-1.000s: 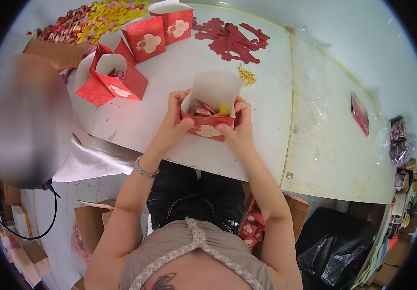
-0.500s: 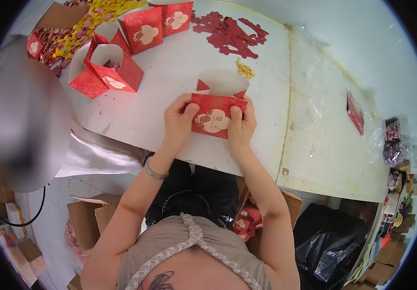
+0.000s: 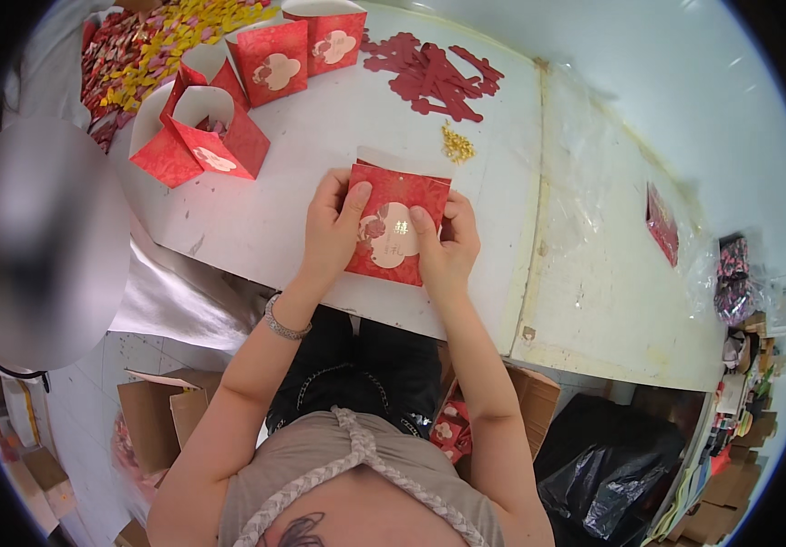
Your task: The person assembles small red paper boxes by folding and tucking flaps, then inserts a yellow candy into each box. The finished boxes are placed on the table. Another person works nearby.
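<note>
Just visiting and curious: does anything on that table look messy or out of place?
Mostly orderly. A small heap of gold bits lies loose on the white table, beyond the red gift bag both hands hold.

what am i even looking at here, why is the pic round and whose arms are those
There is no machine here. A person wears a wide fisheye camera on the head, pointing down, so the picture is round and straight edges bend near its rim. The arms coming up from the bottom are that person's own.

The left hand and right hand together hold a flat red paper bag with a pale emblem, over the near edge of a white table.

Further back on the table are an opened red bag, two more standing red bags, a heap of red and yellow pieces, red paper cut-outs and a little gold pile. Another person sits at the left, blurred.
</note>
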`<state>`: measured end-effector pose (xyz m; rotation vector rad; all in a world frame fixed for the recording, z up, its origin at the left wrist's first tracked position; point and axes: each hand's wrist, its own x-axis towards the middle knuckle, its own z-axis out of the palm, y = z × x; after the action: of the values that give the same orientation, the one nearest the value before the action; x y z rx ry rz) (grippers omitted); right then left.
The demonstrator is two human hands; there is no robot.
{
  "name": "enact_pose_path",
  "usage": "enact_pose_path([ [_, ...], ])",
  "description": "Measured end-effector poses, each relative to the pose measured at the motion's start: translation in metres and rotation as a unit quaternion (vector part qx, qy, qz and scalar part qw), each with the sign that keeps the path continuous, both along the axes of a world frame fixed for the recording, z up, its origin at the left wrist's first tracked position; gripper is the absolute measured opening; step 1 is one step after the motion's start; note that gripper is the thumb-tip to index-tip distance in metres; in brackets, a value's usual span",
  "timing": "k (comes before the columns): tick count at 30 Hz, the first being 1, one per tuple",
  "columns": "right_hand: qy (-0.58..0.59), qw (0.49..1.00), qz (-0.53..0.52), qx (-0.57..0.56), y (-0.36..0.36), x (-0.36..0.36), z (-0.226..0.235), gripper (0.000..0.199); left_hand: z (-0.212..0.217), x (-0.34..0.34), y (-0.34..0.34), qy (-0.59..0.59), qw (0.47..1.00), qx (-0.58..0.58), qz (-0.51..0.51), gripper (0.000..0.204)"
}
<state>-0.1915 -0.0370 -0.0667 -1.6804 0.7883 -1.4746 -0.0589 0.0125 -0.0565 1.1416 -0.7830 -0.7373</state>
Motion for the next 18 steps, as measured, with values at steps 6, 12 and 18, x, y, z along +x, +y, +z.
enact_pose_path([
  [6, 0.015, 0.998, -0.056, -0.034, -0.002, 0.000, 0.000, 0.010, 0.001, 0.000, -0.006, -0.016, 1.000, -0.024, 0.000, 0.013],
  [12, 0.086, 0.994, -0.065, 0.025, -0.008, 0.001, 0.010, 0.011, 0.004, 0.003, -0.013, -0.033, 0.999, 0.015, -0.005, 0.010],
  [18, -0.020, 0.974, 0.054, 0.219, -0.007, 0.004, 0.018, 0.021, 0.014, -0.004, -0.008, 0.054, 0.996, -0.021, -0.064, 0.027],
])
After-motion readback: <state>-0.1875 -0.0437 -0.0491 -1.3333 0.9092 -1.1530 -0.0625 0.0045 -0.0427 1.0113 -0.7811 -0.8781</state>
